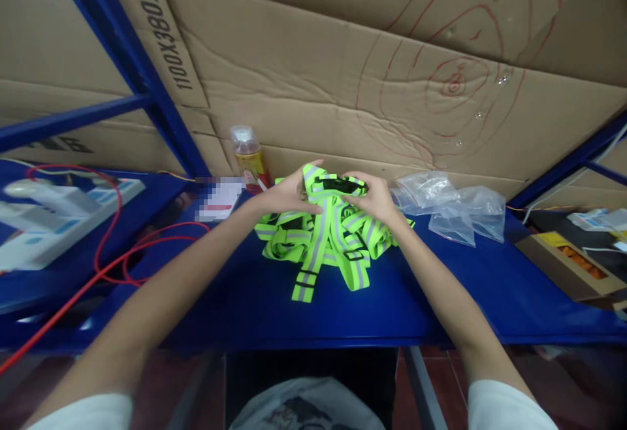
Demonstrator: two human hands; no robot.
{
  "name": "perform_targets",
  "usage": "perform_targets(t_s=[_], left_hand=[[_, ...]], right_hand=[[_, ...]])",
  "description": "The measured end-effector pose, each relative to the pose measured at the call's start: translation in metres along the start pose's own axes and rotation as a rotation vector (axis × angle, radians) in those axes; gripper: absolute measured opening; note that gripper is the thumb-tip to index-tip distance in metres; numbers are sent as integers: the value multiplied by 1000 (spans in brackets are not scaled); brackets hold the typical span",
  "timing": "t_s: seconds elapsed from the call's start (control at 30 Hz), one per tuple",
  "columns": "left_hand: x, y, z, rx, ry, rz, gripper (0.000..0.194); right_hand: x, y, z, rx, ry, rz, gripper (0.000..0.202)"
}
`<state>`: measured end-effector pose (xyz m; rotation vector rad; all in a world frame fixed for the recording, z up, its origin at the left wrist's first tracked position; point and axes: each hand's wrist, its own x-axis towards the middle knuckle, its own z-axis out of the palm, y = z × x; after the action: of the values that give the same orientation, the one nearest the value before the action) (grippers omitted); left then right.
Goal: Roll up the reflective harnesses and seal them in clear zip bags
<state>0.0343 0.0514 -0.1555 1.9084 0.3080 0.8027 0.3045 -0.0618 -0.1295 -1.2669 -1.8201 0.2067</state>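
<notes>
A tangled pile of neon-yellow reflective straps (289, 247) with grey stripes and black buckles lies on the blue table. My left hand (290, 193) curves round the left side of a raised strap bundle, its thumb stretched in front and its fingers partly behind. On the bundle's right side, my right hand (373, 198) grips the reflective strap beside a black part (340, 185). Two strap ends hang toward me, one with a black slider (353, 255). The fingertips of both hands are partly hidden by the webbing.
A spray can (251, 159) with a clear cap stands behind my left hand. Clear plastic bags (455, 204) lie to the right, near a cardboard box (571, 263). Power strips (73, 214) and a red cable (117, 266) sit left. Cardboard (304, 77) walls the back.
</notes>
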Motion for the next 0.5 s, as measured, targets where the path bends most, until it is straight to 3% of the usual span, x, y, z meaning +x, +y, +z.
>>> perform_targets(t_s=[0.1,0.17,0.33,0.5], left_hand=[[2,4,4,153,144,4,76],[4,5,6,187,169,25,57],[3,-1,8,168,214,79,48],[0,-7,7,245,251,195,29]], right_hand=[[0,-1,1,-45,-4,-25,48],[1,-2,1,-82,-12,-27,50],[0,-3,-5,-111,-122,-4,42],[-2,4,-9,87,-223,18,58]])
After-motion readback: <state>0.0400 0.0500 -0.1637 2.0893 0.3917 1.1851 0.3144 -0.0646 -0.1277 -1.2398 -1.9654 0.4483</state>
